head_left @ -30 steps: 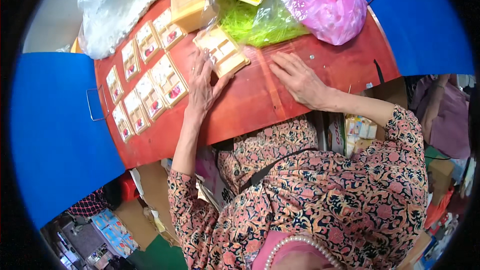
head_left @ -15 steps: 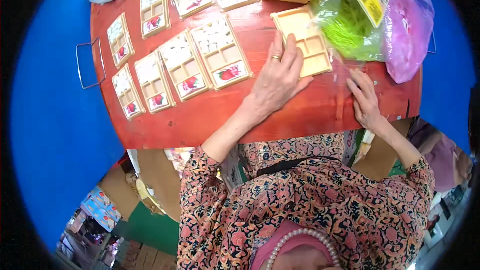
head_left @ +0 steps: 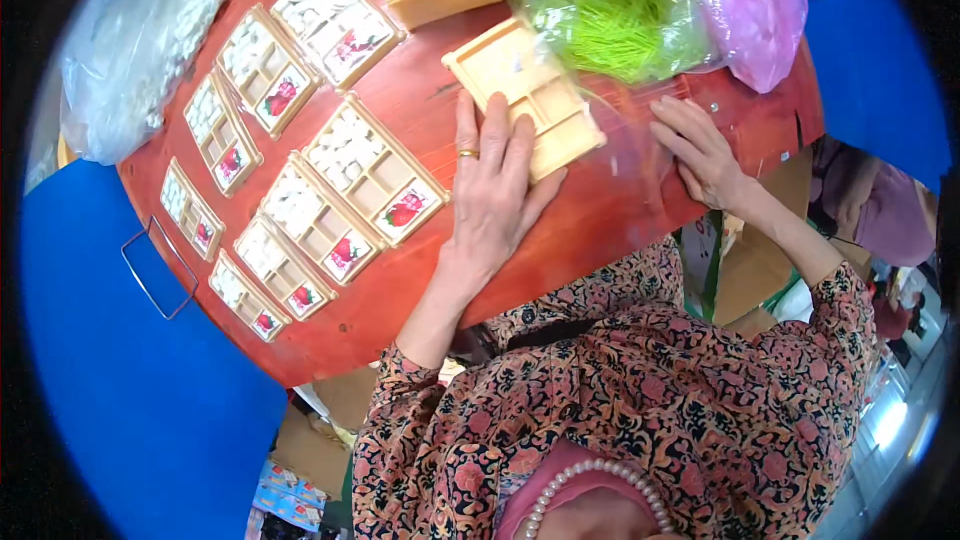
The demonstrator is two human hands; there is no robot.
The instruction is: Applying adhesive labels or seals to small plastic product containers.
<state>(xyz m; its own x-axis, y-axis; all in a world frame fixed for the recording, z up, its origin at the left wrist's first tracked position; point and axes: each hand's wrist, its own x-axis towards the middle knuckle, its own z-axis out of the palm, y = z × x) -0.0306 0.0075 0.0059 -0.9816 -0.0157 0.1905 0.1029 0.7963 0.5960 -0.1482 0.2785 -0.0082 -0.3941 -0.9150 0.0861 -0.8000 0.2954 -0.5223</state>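
On red table (head_left: pixel 390 305), prob. light, stiff tan tray (head_left: pixel 537 92), best rim-held, is touched by spread L grip (head_left: pixel 492 180); R grip (head_left: pixel 712 162) is left loose, empty.

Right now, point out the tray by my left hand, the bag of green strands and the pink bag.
Tray (head_left: pixel 533 98), head view: on its divided middle section.
Bag of green strands (head_left: pixel 608 32), head view: on its clear plastic front.
Pink bag (head_left: pixel 755 15), head view: on its crumpled middle.

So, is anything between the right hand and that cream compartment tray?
Nothing solid is visible; only red tabletop shows between the right hand and the cream compartment tray, though whether the shine there is clear plastic, I can't tell.
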